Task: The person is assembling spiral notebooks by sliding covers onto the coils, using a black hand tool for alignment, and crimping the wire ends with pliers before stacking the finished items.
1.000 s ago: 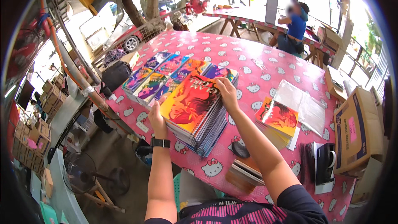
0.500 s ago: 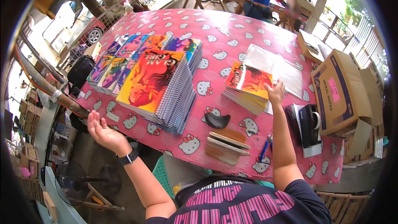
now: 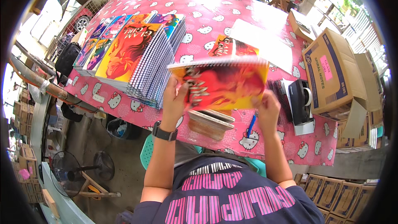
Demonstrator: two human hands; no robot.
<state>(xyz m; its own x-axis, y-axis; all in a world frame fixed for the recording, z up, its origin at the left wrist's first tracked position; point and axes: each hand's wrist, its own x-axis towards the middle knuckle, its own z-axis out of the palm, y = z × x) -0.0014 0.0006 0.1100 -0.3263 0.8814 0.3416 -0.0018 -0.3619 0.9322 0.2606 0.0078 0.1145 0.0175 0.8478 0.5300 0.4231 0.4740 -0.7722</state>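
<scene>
A spiral notebook (image 3: 232, 84) with a red and yellow cover is held up in front of me, its coil edge at the top. My left hand (image 3: 174, 99) grips its left end, thumb on the cover. At the lower right corner, my right hand (image 3: 268, 108) pinches it. Behind it, a pile of similar covers (image 3: 247, 49) lies partly hidden, beside white sheets (image 3: 271, 43). To the left stands a tall stack of spiral notebooks (image 3: 128, 52) with the same red and yellow design on top, against lower rows of colourful notebooks (image 3: 98, 51).
Wooden blocks (image 3: 210, 127) and a blue-handled tool (image 3: 251, 126) lie near the table's front edge. To the right are dark coils (image 3: 278, 96), a black tape dispenser (image 3: 299, 99) and an open cardboard box (image 3: 335, 74). Two fans (image 3: 67, 170) stand at the lower left.
My left hand has come in from beyond the table's left edge onto the spiral notebook. My right hand has left the pile and come nearer my body, now on the notebook. The view has shifted.
</scene>
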